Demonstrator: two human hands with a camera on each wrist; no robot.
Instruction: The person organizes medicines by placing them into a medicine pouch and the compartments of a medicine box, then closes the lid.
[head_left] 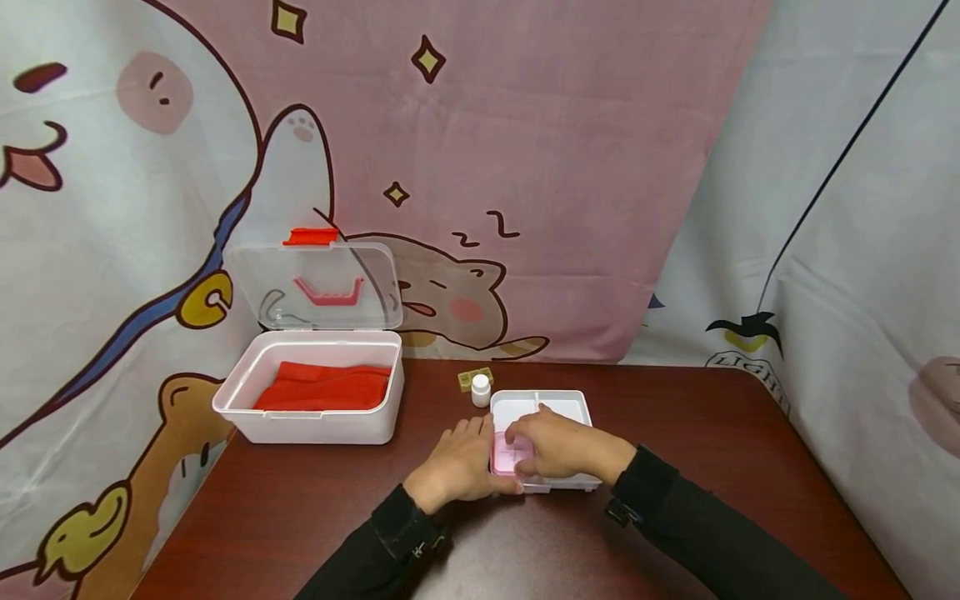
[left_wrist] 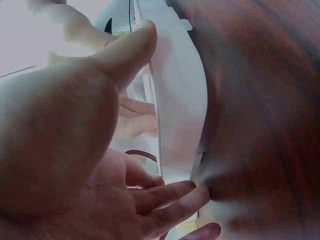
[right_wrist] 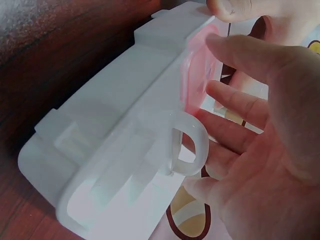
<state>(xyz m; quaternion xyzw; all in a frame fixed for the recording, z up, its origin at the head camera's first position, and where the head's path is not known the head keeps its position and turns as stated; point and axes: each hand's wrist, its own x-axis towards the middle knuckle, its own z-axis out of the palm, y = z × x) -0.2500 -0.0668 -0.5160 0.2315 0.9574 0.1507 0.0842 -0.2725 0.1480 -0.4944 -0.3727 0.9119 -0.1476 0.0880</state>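
Observation:
A white compartment case (head_left: 577,482) lies on the table in front of me, with a small translucent pink box (head_left: 504,454) in its left front part. My left hand (head_left: 459,462) holds the case at its front left corner, thumb along the front and fingers reaching along the left side. From above, my right hand (head_left: 558,442) pinches the pink box, which stands out past the case's rim in the right wrist view. The thumb (right_wrist: 225,47) is at the pink edge, and the other fingers spread beside it. A white loop (right_wrist: 197,145) sticks up from the case near those fingers.
Just behind the case stand a small white bottle (head_left: 481,392) and a yellowish translucent box (head_left: 467,381). At the back left, a white bin (head_left: 315,427) with its clear lid (head_left: 322,283) raised holds red cloth (head_left: 326,387). Printed cloth (head_left: 562,167) hangs behind the table.

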